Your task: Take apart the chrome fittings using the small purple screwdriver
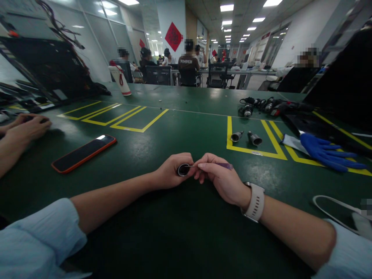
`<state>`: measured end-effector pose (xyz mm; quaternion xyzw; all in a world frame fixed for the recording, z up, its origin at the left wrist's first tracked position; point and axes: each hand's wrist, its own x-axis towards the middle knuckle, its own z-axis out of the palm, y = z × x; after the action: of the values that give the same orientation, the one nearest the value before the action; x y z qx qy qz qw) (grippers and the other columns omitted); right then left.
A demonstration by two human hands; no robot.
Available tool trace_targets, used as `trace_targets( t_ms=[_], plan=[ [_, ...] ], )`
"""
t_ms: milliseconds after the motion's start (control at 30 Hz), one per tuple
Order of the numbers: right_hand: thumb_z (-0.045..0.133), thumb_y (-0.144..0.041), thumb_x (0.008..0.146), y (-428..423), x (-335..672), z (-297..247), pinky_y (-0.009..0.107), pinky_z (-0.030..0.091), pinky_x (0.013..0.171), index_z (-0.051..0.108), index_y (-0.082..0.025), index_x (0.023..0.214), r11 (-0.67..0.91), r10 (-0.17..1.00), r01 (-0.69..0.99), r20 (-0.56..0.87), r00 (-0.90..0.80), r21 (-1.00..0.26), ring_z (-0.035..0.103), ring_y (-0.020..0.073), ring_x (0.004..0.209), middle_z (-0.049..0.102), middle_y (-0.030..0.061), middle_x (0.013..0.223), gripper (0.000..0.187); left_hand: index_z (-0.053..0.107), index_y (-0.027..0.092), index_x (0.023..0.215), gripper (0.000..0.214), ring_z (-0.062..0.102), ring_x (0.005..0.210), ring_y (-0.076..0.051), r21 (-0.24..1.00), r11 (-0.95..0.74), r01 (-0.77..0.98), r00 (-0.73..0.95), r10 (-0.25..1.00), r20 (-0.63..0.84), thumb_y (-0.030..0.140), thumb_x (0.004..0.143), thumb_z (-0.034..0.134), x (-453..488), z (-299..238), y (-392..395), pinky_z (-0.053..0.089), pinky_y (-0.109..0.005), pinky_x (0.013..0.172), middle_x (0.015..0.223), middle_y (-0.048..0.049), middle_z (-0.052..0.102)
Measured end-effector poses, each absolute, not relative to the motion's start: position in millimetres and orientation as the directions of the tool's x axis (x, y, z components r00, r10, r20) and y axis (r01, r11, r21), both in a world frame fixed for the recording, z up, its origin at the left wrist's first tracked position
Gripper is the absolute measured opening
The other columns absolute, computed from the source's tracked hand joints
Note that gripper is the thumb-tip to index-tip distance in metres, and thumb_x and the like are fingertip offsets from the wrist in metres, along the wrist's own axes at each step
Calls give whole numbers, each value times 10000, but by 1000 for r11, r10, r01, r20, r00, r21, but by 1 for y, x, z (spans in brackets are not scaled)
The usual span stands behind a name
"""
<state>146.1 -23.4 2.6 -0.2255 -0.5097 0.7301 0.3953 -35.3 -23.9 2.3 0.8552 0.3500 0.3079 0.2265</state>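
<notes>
My left hand (171, 170) is closed around a small round black part with a metal rim (183, 169), held just above the green table (186, 128). My right hand (221, 178) pinches a thin purple-handled tool (223, 166) whose metal tip reaches into the round part. Both hands meet at the centre of the view. A white watch (255, 201) sits on my right wrist.
A phone in an orange case (84, 153) lies to the left. Two small metal cylinders (247, 136) sit inside a yellow-taped box. Blue gloves (328, 151) and dark tools (261, 105) lie at right. Another person's hands (23, 130) rest at far left. People sit at desks behind.
</notes>
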Motion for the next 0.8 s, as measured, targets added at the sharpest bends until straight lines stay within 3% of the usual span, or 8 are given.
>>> trace_targets(
  t_ms=[233, 433, 533, 633, 800],
  plan=[
    [575, -176, 742, -23, 147, 5, 253, 405, 559, 577, -170, 693, -206, 808, -363, 52, -587, -909, 579, 127, 610, 697, 31, 689, 50, 536, 142, 678, 73, 479, 596, -107, 628, -627, 461, 517, 765, 384, 134, 747, 559, -38, 0, -22, 390, -234, 561, 660, -3, 537],
    [556, -176, 799, -24, 147, 1, 248, 418, 568, 591, -171, 752, -49, 822, -381, 180, -541, -923, 564, 118, 638, 679, 18, 754, 59, 529, 137, 665, 136, 461, 567, -93, 652, -590, 476, 454, 800, 393, 199, 773, 584, -35, 3, -25, 370, -218, 525, 645, 3, 520],
    [524, -186, 842, -28, 151, 1, 265, 432, 593, 583, -178, 796, 128, 799, -307, 281, -532, -943, 558, 125, 663, 657, 20, 779, 76, 520, 138, 669, 148, 461, 570, -93, 658, -597, 459, 427, 798, 426, 212, 759, 611, -35, 3, -25, 373, -217, 528, 642, 9, 513],
    [493, -180, 862, -35, 155, 4, 294, 452, 632, 572, -184, 845, 420, 745, -196, 460, -483, -886, 566, 145, 719, 627, 35, 829, 81, 519, 142, 702, 138, 469, 573, -92, 665, -592, 455, 397, 803, 444, 222, 753, 619, -36, 2, -25, 381, -214, 532, 650, 14, 517],
    [474, -124, 858, -43, 155, 7, 341, 483, 719, 548, -187, 905, 839, 462, -13, 723, -513, -545, 572, 180, 829, 602, 64, 892, 107, 518, 150, 791, 139, 489, 588, -91, 650, -601, 465, 383, 799, 464, 226, 730, 617, -35, 1, -26, 399, -209, 534, 694, 17, 536]
  ],
)
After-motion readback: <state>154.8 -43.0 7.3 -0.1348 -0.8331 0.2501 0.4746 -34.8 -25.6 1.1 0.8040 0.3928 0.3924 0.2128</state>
